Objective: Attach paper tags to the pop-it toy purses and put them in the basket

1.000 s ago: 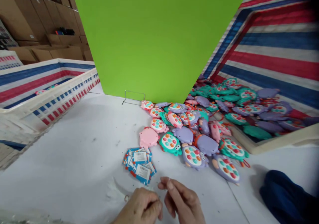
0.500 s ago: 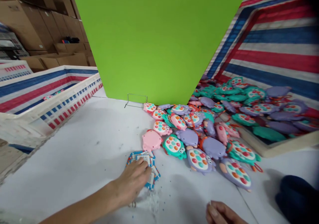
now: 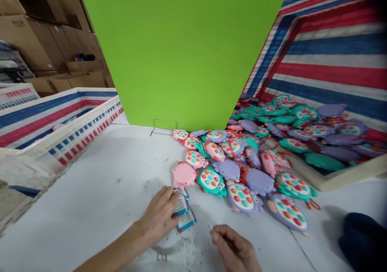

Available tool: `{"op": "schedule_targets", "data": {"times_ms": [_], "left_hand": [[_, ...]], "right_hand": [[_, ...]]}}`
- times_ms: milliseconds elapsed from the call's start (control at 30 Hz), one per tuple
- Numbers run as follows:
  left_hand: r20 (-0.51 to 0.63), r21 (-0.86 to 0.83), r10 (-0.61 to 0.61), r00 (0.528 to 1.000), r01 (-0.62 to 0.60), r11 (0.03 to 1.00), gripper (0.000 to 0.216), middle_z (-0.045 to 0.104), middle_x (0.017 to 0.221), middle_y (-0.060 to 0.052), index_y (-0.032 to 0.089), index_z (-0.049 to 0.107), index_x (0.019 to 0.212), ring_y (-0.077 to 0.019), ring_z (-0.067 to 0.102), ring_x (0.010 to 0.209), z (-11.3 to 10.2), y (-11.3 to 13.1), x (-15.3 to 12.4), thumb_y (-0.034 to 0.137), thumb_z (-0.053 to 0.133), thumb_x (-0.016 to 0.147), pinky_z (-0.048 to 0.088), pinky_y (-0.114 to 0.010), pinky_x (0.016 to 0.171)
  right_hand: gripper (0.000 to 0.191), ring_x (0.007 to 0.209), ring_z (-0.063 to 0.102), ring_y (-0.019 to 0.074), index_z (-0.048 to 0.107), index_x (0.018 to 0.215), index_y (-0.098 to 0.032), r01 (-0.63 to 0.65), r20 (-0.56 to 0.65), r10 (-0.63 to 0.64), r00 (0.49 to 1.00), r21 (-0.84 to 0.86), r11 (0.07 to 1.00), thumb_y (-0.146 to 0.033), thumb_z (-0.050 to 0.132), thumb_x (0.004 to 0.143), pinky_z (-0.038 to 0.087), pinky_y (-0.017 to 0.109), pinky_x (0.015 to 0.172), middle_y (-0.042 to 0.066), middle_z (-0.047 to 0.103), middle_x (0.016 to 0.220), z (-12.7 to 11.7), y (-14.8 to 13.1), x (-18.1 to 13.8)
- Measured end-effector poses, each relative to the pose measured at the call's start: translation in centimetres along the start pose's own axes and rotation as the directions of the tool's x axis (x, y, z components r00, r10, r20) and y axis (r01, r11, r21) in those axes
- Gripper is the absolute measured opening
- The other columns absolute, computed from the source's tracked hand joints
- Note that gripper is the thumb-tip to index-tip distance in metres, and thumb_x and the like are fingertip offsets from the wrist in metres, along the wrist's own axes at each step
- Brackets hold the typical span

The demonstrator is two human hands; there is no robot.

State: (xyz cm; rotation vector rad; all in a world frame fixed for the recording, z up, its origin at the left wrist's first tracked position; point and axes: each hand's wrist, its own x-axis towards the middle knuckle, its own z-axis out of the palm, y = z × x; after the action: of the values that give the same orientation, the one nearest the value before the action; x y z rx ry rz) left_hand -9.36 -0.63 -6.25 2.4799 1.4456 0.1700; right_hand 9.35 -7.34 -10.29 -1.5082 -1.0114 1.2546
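My left hand (image 3: 161, 212) curls over a small pile of blue-and-white printed cards (image 3: 186, 219), its fingers closed on the left part of the pile. Some cards stick out to the right of the fingers; the rest are hidden. To the right, near the front, my right hand (image 3: 236, 247) pinches a thin whitish sliver (image 3: 211, 226) between thumb and forefinger, too small to name. Just beyond the cards lies a pink animal-shaped toy (image 3: 184, 175), face down. Beside it is a green turtle-like toy (image 3: 211, 181) with coloured round buttons.
More purple, pink and green toys (image 3: 244, 197) heap toward a striped-lined bin (image 3: 329, 183) on the right. A green panel (image 3: 181, 54) stands behind, with a wire stand (image 3: 165, 127) at its foot. A white crate (image 3: 60, 147) is at left; cardboard boxes (image 3: 45, 42) are stacked behind.
My right hand has moved left and farther in, closer to the cards. My left hand has shifted slightly, and fewer cards show around it. The toys stay put.
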Motion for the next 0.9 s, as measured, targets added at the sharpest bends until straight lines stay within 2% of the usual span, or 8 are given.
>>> {"op": "schedule_targets", "data": {"times_ms": [133, 267, 400, 600, 733, 900], "left_hand": [[-0.024, -0.042, -0.056, 0.998, 0.055, 0.998, 0.033, 0.050, 0.096, -0.004, 0.019, 0.050, 0.099, -0.0198, 0.047, 0.091, 0.4, 0.2, 0.0, 0.010, 0.049, 0.067, 0.041, -0.029, 0.081], [-0.039, -0.091, -0.119, 0.992, 0.115, 0.989, 0.033, 0.050, 0.096, -0.004, 0.020, 0.051, 0.100, -0.0199, 0.047, 0.093, 0.0, 0.5, 0.1, 0.012, 0.050, 0.068, 0.040, -0.030, 0.082], [-0.017, -0.165, -0.203, 0.979, 0.198, 0.966, 0.034, 0.052, 0.094, -0.004, 0.019, 0.053, 0.101, -0.0196, 0.049, 0.091, -0.6, 1.0, 0.2, 0.015, 0.052, 0.067, 0.042, -0.029, 0.081], [-0.052, -0.203, -0.268, 0.962, 0.253, 0.946, 0.021, 0.052, 0.088, -0.004, 0.017, 0.055, 0.087, -0.0193, 0.051, 0.087, -1.0, 0.7, 0.0, 0.015, 0.052, 0.067, 0.043, -0.028, 0.075], [-0.112, -0.231, -0.306, 0.945, 0.275, 0.933, 0.024, 0.052, 0.090, -0.005, 0.017, 0.057, 0.089, -0.0200, 0.049, 0.091, -0.8, 0.2, 0.0, 0.014, 0.053, 0.065, 0.041, -0.029, 0.079], [-0.118, -0.315, -0.338, 0.934, 0.287, 0.904, 0.030, 0.052, 0.090, -0.006, 0.016, 0.058, 0.093, -0.0208, 0.049, 0.091, -0.7, 0.0, 0.1, 0.012, 0.052, 0.064, 0.039, -0.030, 0.081]], "right_hand": [[0.037, 0.040, 0.023, 0.0068, 0.055, 0.057, -0.017, 0.045, 0.050, -0.047, 0.998, 0.041, 0.998, -0.052, 0.060, 0.065, 0.015, 0.018, 0.037, -0.008, 0.028, 0.043, 1.7, -0.3, 1.3], [0.032, 0.038, 0.030, 0.0065, 0.059, 0.061, -0.014, 0.096, 0.121, -0.108, 0.987, 0.096, 0.991, -0.046, 0.060, 0.068, 0.022, 0.018, 0.038, -0.007, 0.039, 0.043, 3.6, -1.4, 2.7], [0.029, 0.038, 0.030, 0.0067, 0.059, 0.059, -0.013, 0.120, 0.112, -0.132, 0.985, 0.107, 0.987, -0.040, 0.061, 0.068, 0.024, 0.020, 0.039, -0.007, 0.039, 0.041, 5.0, -1.6, 4.0], [0.026, 0.041, 0.031, 0.0076, 0.059, 0.056, -0.012, 0.143, 0.087, -0.152, 0.985, 0.101, 0.985, -0.037, 0.062, 0.064, 0.025, 0.020, 0.040, -0.006, 0.040, 0.042, 5.3, -1.1, 5.1], [0.028, 0.040, 0.030, 0.0073, 0.061, 0.058, -0.012, 0.141, 0.068, -0.148, 0.987, 0.091, 0.986, -0.039, 0.063, 0.064, 0.024, 0.020, 0.039, -0.007, 0.038, 0.041, 5.1, -1.3, 5.4], [0.029, 0.038, 0.030, 0.0071, 0.063, 0.062, -0.012, 0.154, 0.055, -0.160, 0.986, 0.108, 0.982, -0.040, 0.062, 0.066, 0.025, 0.019, 0.038, -0.007, 0.040, 0.040, 5.3, -1.7, 5.2]]}}
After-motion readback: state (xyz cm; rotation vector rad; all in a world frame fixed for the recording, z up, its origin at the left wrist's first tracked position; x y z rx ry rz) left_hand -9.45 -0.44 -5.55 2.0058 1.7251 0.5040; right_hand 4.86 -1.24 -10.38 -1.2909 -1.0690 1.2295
